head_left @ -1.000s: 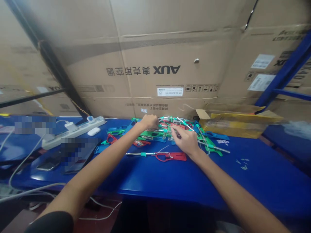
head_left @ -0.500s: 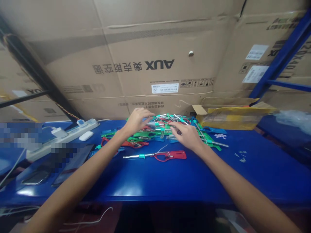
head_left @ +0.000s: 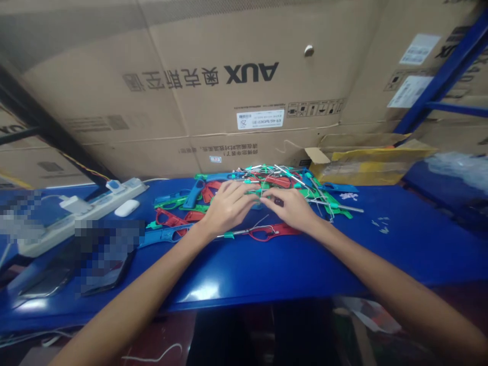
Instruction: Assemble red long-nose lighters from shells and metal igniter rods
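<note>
My left hand (head_left: pixel 231 206) and my right hand (head_left: pixel 292 206) meet fingertip to fingertip over a pile of long-neck lighter parts (head_left: pixel 320 195). The left fingers are closed in a pinch beside a small green piece, and what they grip is hidden. My right hand also pinches at that spot. A dark rounded end (head_left: pixel 279 202) shows in its palm; the rest of that thing is covered. Just below the hands lies a red lighter half-shell (head_left: pixel 280 231) with a metal tube, a teal clip and a thin wire, partly behind my left hand.
Blue lighter shells (head_left: pixel 162 236) and red ones lie at the left of the pile. Farther left are a power strip (head_left: pixel 91 213), a white case (head_left: pixel 127 207) and dark phones (head_left: pixel 110 269). A taped cardboard box (head_left: pixel 366 170) and small pale bits (head_left: pixel 380 223) are at right.
My left hand has moved right and closed, coming up against my right hand. The right hand stays pinched over the pile. The view has tilted down a little.
</note>
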`<state>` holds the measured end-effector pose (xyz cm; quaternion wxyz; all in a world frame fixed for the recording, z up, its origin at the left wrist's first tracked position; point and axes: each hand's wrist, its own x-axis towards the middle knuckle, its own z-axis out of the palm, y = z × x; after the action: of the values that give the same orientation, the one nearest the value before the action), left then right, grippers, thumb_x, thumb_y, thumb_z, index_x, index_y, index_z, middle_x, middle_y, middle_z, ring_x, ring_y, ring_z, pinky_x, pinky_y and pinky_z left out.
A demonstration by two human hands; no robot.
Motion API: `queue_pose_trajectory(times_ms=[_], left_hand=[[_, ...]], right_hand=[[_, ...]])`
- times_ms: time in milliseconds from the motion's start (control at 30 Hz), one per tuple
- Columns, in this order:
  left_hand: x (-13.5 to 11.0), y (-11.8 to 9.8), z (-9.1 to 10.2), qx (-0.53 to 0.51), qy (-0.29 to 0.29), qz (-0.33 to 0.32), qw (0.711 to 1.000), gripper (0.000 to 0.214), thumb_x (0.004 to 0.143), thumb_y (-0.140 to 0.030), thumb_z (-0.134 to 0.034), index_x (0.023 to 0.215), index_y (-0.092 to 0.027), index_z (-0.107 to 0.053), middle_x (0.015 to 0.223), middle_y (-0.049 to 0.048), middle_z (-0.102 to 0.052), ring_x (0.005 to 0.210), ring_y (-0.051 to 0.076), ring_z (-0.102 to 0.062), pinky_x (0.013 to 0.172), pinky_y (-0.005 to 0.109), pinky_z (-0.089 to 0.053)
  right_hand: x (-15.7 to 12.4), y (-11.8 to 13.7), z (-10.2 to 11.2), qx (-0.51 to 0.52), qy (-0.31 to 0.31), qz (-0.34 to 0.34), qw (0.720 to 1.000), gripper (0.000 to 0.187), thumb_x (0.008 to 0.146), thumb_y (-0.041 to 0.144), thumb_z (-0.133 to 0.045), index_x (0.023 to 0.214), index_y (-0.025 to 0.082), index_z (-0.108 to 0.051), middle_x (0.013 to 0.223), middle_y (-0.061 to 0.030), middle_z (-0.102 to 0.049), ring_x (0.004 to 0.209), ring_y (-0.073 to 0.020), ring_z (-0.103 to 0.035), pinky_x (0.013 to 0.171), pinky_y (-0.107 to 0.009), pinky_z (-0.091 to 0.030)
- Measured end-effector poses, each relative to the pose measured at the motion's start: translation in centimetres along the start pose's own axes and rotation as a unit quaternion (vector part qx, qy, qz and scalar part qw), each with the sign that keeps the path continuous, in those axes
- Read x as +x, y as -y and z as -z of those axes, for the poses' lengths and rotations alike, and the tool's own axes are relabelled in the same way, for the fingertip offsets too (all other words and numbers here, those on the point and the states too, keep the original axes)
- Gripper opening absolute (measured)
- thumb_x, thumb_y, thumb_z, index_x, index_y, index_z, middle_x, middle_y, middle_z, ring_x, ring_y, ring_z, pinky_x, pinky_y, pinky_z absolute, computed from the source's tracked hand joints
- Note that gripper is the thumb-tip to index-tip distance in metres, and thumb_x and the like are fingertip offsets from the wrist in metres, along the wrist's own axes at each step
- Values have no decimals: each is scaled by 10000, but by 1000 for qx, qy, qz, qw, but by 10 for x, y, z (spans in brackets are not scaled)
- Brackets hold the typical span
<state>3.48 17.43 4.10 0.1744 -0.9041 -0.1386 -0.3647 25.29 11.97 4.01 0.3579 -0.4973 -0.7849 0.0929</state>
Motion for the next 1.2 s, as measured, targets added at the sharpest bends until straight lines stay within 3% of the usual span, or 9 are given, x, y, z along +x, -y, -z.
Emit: queue_pose_trajectory(times_ms=[167, 267, 367, 600, 700, 833, 933, 1067, 1200], left_hand=[[-1, -1, -1, -16, 22, 21, 999, 167, 1011, -270, -603, 1154, -191, -634, 1322, 95, -688, 1163, 230, -632, 1009, 416, -438], [-2, 4, -1, -28, 59, 24, 998, 264, 1020, -328, -596, 1231, -171, -603, 1204, 89, -734, 1087, 212, -659, 1021, 399, -423], [-3, 6, -1, -28, 85, 8, 996, 202, 1055, -308, -527, 1164, -184, -644, 1067, 48, -763, 970, 189, -665, 961, 364, -433], [-1, -1, 1, -43, 106, 23, 993, 212, 1069, -283, -490, 1110, -187, -675, 1062, 44, -760, 968, 185, -655, 897, 350, -426], [-2, 1, 2, -96, 144, 26, 985, 184, 1058, -284, -525, 1036, -202, -688, 977, 12, -770, 901, 175, -673, 915, 361, -423], [-1, 0, 8, -217, 200, 44, 954, 182, 1024, -337, -589, 985, -190, -689, 990, 36, -744, 916, 177, -664, 866, 329, -470], [2, -7, 16, -252, 244, 41, 936, 196, 1031, -323, -567, 970, -174, -678, 1033, 59, -706, 975, 185, -636, 867, 318, -484], [5, -14, 23, -226, 307, 47, 923, 155, 1008, -280, -596, 916, -183, -674, 939, 34, -689, 890, 181, -619, 771, 311, -468], [5, -17, 21, -184, 326, 64, 925, 141, 978, -267, -614, 882, -180, -670, 919, 41, -698, 832, 182, -615, 691, 320, -432]], right_hand=[[1, -4, 5, 20, 26, 20, 999, 247, 991, 368, -536, 942, 204, -714, 762, -5, -701, 646, -138, -583, 639, -271, -393], [1, -8, 12, 4, 50, 37, 998, 253, 983, 387, -551, 980, 210, -731, 737, -5, -692, 629, -140, -569, 651, -284, -395], [1, -11, 18, -10, 72, 48, 996, 257, 975, 391, -569, 988, 206, -746, 757, -18, -707, 648, -145, -577, 673, -294, -397], [1, -12, 29, 22, 140, 43, 989, 253, 958, 396, -588, 931, 191, -733, 820, -22, -721, 676, -134, -573, 682, -279, -390], [2, -15, 41, -12, 231, 21, 973, 323, 927, 509, -636, 947, 207, -746, 755, -5, -688, 648, -139, -549, 650, -284, -357], [-1, -19, 52, -16, 367, -54, 929, 438, 834, 637, -699, 750, 207, -687, 644, 19, -606, 593, -134, -503, 579, -290, -296], [-4, -20, 48, -14, 397, -77, 914, 471, 801, 665, -714, 709, 209, -639, 633, 24, -594, 597, -136, -489, 572, -294, -280], [-5, -21, 40, 5, 420, -83, 903, 465, 812, 662, -701, 730, 208, -640, 640, 26, -594, 601, -136, -495, 580, -294, -294], [-4, -22, 38, 30, 426, -87, 900, 481, 821, 673, -683, 736, 200, -646, 662, 19, -594, 617, -136, -498, 592, -296, -310]])
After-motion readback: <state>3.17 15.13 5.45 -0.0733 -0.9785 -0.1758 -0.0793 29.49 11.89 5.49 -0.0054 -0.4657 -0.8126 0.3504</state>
